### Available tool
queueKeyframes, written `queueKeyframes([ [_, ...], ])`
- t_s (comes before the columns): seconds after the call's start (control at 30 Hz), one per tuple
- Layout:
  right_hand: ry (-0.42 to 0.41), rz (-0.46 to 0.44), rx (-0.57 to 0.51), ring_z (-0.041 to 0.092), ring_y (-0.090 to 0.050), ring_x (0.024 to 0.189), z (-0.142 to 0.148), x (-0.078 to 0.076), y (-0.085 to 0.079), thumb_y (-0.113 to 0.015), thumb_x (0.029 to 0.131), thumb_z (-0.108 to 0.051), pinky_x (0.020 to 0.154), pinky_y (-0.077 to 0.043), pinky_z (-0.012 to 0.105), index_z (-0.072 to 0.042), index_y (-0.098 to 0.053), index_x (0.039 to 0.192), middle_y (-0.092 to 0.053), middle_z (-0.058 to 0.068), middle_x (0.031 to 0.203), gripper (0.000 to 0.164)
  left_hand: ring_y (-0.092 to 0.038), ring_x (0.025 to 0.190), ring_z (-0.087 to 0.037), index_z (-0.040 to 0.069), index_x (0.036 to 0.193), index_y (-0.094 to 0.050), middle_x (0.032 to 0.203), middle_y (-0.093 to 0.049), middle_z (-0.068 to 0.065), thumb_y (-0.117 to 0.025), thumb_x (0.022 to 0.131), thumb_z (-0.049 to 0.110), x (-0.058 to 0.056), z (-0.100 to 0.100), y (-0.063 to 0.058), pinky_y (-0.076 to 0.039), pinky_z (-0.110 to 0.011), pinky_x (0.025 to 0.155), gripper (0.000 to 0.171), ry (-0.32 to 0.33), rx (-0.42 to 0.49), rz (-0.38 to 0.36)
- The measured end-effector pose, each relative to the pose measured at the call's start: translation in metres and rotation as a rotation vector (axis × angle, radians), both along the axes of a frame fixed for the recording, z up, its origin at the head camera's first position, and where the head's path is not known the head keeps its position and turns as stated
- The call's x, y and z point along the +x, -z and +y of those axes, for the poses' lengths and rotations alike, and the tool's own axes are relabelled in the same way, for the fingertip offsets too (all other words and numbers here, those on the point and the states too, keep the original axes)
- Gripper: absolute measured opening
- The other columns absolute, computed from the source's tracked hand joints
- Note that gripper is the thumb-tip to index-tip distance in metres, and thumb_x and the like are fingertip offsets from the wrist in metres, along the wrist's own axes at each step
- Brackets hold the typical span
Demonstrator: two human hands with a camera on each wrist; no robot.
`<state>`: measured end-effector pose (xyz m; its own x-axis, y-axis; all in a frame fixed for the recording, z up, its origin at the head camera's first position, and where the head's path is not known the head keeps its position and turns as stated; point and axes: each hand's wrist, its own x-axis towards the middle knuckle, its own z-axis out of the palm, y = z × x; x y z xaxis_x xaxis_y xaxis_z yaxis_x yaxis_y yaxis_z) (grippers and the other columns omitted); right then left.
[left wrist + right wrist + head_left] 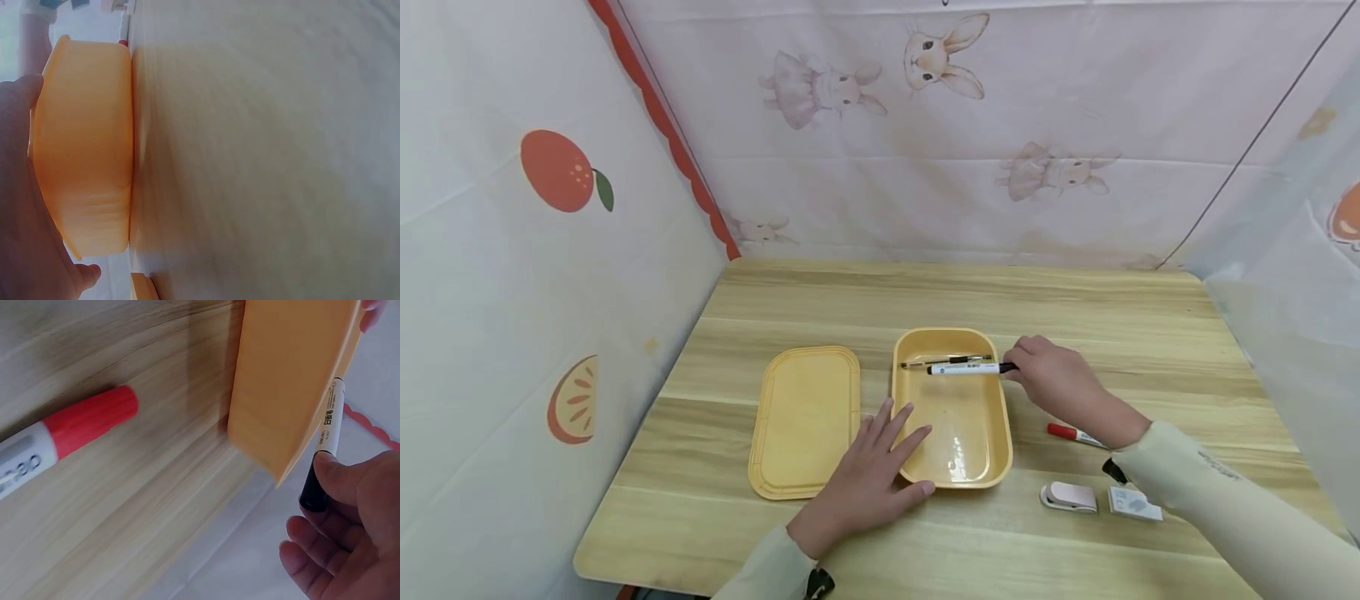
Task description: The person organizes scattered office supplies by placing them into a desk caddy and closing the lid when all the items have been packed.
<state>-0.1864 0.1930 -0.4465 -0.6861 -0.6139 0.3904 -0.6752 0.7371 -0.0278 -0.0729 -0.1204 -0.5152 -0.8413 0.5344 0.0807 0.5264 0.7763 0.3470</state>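
A yellow plastic box (955, 433) without its lid stands mid-table. Above its far end my right hand (1052, 375) pinches a white marker (966, 368) by its black cap; in the right wrist view thumb and fingers close on that cap (314, 487). Behind the marker, a thin dark-gripped pen (951, 361) lies in the box. My left hand (872, 479) rests on the box's near left rim with its fingers spread and straight. In the left wrist view the box's outer wall (87, 144) shows beside the hand.
The yellow lid (808, 425) lies flat left of the box. To the right are a red-capped marker (1063, 431), a pale pink stapler (1070, 497) and a small white-and-grey box (1133, 503). Printed curtains (865, 200) enclose the wooden table (1075, 300).
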Motion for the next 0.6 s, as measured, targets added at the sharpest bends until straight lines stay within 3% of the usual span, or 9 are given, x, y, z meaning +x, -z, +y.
queueKeyframes([
  [0.13, 0.006, -0.009, 0.062, 0.021, -0.06, 0.079, -0.013, -0.001, 0.002, -0.08, 0.086, -0.016, 0.053, -0.052, 0.033, -0.008, -0.074, 0.095, -0.064, 0.002, 0.086, 0.014, 0.009, 0.158, -0.028, 0.035, 0.16, -0.024, 0.171, -0.009, -0.003, -0.034, 0.098, 0.073, 0.0, -0.001, -0.001, -0.014, -0.062, 0.122, 0.073, 0.002, 0.003, 0.0],
  [0.43, -0.017, 0.087, 0.2, 0.022, -0.057, 0.072, -0.04, -0.006, 0.009, -0.08, 0.086, -0.022, 0.05, -0.049, 0.032, -0.009, -0.07, 0.087, -0.063, 0.003, 0.082, 0.017, 0.005, 0.158, -0.032, 0.034, 0.159, -0.029, 0.171, -0.01, -0.004, -0.035, 0.098, 0.072, 0.001, -0.002, 0.0, -0.017, -0.065, 0.121, 0.073, 0.016, 0.008, 0.015],
  [0.6, -0.011, 0.094, 0.237, 0.022, -0.055, 0.069, -0.05, -0.01, 0.01, -0.08, 0.085, -0.021, 0.047, -0.047, 0.032, -0.009, -0.068, 0.081, -0.06, 0.004, 0.079, 0.018, 0.006, 0.158, -0.031, 0.036, 0.158, -0.03, 0.171, -0.011, -0.004, -0.034, 0.098, 0.072, 0.001, -0.002, -0.001, -0.017, -0.065, 0.121, 0.07, 0.016, 0.012, 0.023],
])
